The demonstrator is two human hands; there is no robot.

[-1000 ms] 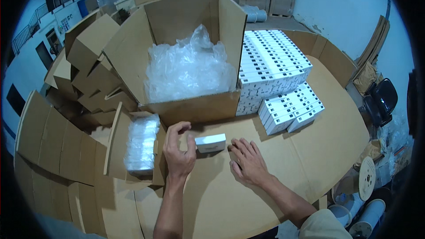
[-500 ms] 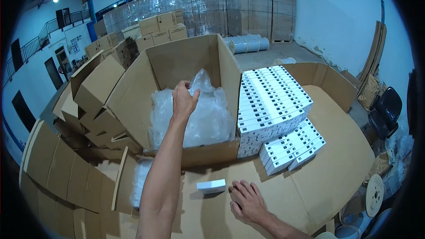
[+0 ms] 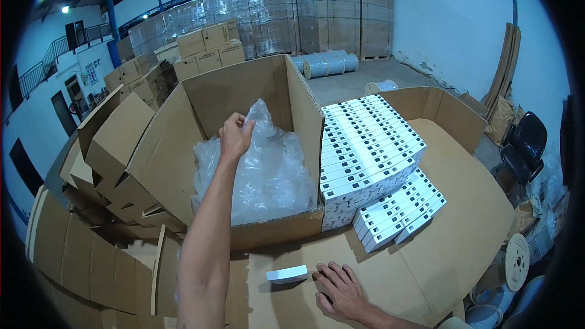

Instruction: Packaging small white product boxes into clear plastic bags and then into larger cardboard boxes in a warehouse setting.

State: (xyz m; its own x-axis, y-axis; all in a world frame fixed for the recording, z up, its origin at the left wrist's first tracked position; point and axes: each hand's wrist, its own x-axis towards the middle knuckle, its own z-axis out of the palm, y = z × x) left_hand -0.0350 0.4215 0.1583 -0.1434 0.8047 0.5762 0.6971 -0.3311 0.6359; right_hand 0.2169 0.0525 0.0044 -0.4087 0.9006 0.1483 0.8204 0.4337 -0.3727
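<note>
A large open cardboard box (image 3: 277, 227) holds a heap of clear plastic bags (image 3: 268, 176). My left hand (image 3: 235, 138) reaches into it, its fingers closed on a crumpled plastic bag (image 3: 259, 116) that peaks above the heap. My right hand (image 3: 342, 292) rests with fingers spread on the cardboard-covered table (image 3: 390, 280). Just left of its fingertips lies a small white box (image 3: 286, 275), apart from the hand. Beside the cardboard box stands a tall stack of narrow white boxes (image 3: 372, 149) with dark square marks. A lower group of similar boxes (image 3: 399, 210) sits in front.
Folded cardboard pieces (image 3: 119, 137) crowd the left side. A raised cardboard wall (image 3: 448, 113) bounds the table's far right. Beyond are a black chair (image 3: 524, 146), cable reels (image 3: 517, 262) and wrapped pallets of cartons (image 3: 338, 12).
My left hand has closed on the plastic bag at the top of the heap. My right hand and the small white box have stayed in place. The view has shifted slightly.
</note>
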